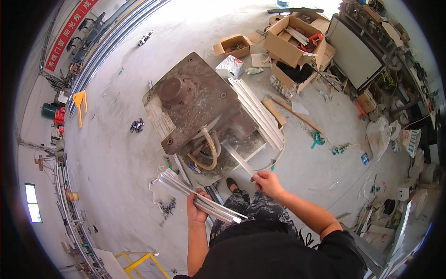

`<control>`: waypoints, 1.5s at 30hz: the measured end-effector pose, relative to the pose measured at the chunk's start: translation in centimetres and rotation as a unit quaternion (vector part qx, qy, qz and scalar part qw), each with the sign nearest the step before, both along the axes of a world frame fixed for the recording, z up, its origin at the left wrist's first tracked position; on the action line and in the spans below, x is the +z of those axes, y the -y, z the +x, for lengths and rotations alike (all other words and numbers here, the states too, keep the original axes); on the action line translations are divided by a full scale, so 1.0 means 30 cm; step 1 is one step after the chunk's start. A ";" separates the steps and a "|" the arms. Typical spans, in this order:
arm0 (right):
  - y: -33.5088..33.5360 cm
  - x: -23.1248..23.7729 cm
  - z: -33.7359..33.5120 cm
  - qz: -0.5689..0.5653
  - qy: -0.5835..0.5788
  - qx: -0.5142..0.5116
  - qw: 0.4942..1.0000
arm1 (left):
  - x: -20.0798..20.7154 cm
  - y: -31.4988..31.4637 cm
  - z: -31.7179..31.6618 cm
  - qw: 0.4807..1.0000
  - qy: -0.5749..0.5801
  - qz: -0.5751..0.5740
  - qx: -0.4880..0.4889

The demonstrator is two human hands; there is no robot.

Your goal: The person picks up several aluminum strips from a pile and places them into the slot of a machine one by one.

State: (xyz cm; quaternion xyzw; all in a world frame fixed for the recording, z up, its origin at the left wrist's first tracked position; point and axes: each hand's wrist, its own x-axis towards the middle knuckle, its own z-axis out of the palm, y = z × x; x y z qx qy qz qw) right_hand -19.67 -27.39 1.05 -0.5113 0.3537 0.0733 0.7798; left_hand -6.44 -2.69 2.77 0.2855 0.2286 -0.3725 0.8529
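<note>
A bundle of several thin white metal strips lies across my left hand, whose fingers are wrapped around it in front of my legs. My right hand grips the near end of a single flat, light-coloured metal strip. The far end of that strip reaches the working area of a heavy brown machine, under its edge; the exact contact there is hard to make out. A yellowish hose loops from the machine's near side. Along its right side rests a stack of long white profiles.
Cardboard boxes and a silver bag stand beyond the machine, right of centre. A wooden strip and green scraps lie on the floor at right. Cluttered shelves line the right side; a yellow frame stands lower left.
</note>
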 end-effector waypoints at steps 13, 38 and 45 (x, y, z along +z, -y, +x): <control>-0.044 0.018 0.116 0.074 -0.033 -0.053 0.995 | -0.029 -0.059 0.114 0.997 -0.060 -0.013 0.036; -0.033 -0.027 0.099 0.086 -0.008 -0.020 0.996 | 0.099 -0.005 0.452 0.987 0.136 -0.070 -0.048; -0.060 -0.037 0.068 0.003 0.024 -0.028 0.999 | 0.144 0.044 0.205 0.989 0.090 -0.117 -0.015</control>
